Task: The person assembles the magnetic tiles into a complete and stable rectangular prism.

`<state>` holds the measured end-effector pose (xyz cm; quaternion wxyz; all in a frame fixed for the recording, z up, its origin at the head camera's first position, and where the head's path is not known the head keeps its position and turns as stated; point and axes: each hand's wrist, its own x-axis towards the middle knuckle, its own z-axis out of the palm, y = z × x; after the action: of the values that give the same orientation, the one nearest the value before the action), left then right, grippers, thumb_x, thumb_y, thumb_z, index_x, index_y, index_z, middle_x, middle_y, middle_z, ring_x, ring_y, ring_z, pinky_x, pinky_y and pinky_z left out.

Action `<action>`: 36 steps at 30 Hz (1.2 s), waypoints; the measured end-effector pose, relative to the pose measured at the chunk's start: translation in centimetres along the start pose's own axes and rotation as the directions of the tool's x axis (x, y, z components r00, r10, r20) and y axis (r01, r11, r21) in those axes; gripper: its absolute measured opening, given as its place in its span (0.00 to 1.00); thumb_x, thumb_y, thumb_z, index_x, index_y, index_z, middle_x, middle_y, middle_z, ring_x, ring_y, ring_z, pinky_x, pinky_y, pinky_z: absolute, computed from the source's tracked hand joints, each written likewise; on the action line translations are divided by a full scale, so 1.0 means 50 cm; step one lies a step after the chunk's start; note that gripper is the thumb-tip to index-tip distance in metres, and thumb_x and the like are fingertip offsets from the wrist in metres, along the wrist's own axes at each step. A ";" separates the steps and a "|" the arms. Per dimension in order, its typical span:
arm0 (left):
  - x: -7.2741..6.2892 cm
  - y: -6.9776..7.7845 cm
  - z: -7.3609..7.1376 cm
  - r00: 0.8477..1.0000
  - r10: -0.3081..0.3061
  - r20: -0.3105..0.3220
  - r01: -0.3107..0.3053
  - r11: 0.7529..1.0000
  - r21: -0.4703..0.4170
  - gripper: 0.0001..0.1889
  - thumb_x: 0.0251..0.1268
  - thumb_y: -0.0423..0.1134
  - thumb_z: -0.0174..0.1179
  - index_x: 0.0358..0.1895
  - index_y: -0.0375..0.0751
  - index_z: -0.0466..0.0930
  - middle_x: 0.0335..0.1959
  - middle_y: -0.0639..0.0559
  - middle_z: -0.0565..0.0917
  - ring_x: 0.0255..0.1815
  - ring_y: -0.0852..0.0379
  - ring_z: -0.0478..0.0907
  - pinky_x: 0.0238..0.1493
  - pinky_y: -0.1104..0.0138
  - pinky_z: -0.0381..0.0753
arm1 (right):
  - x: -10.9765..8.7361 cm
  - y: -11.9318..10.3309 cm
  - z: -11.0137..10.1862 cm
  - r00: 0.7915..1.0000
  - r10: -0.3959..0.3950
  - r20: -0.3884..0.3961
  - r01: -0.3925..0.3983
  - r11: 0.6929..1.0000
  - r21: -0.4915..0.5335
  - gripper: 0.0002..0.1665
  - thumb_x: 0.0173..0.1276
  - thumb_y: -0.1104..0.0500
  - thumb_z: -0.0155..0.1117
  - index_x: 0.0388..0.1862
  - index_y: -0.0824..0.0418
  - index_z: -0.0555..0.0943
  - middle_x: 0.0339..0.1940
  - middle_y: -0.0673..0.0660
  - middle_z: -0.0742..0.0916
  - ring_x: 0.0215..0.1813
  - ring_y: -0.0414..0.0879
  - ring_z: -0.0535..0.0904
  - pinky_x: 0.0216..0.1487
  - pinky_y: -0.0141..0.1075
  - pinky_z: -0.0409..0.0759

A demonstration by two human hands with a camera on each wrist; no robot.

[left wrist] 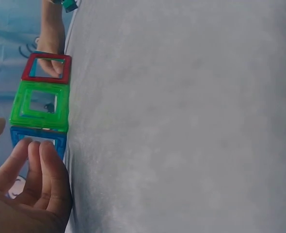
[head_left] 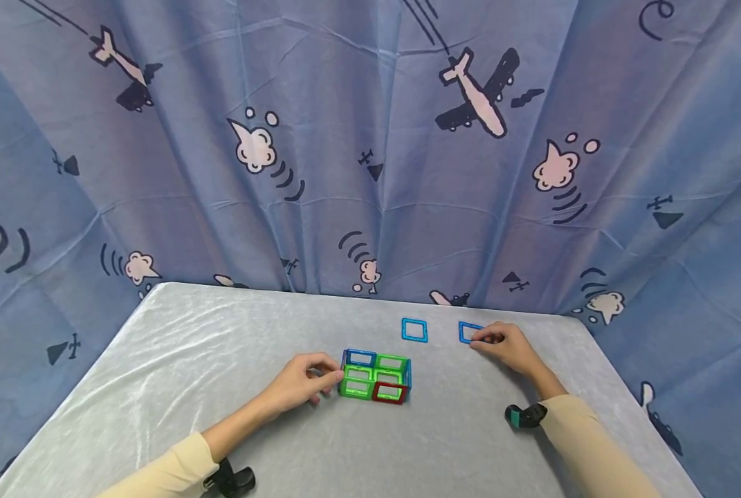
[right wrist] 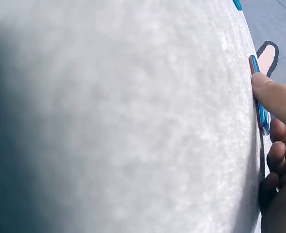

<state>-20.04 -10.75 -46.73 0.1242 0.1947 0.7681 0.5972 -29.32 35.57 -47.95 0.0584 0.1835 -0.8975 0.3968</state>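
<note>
A low box of see-through magnetic tiles (head_left: pixel 358 389), mostly green with blue sides and a red square (head_left: pixel 390 393) at the front right, stands mid-table. At its left end is my left hand (head_left: pixel 298 382), its fingertips against the blue end tile (left wrist: pixel 39 133) and its thumb held apart. My right hand (head_left: pixel 508 346), at the back right, pinches the near corner of a blue square tile (head_left: pixel 466 332). The right wrist view shows the thumb on this tile's face, with a reddish strip along its edge; the curled fingers hide part of it.
Another blue square tile (head_left: pixel 414 330) lies flat behind the box, left of my right hand. A pale cloth covers the table (head_left: pixel 270 449). Along the table's back edge hangs a blue curtain (head_left: pixel 320 207) with printed planes.
</note>
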 end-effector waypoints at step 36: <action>-0.003 -0.002 -0.007 0.997 -0.021 -0.072 0.020 1.000 -0.004 0.12 0.74 0.44 0.63 0.49 0.39 0.85 0.38 0.43 0.84 0.34 0.49 0.81 0.28 0.59 0.83 | -0.062 -0.116 0.024 0.989 -0.140 -0.052 0.143 0.987 0.070 0.05 0.63 0.67 0.76 0.36 0.58 0.89 0.28 0.51 0.82 0.31 0.40 0.73 0.29 0.30 0.72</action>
<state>-20.06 -11.13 -46.77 0.1030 0.1651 0.7730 0.6039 -24.19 31.98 -45.52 0.1006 0.2395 -0.8653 0.4287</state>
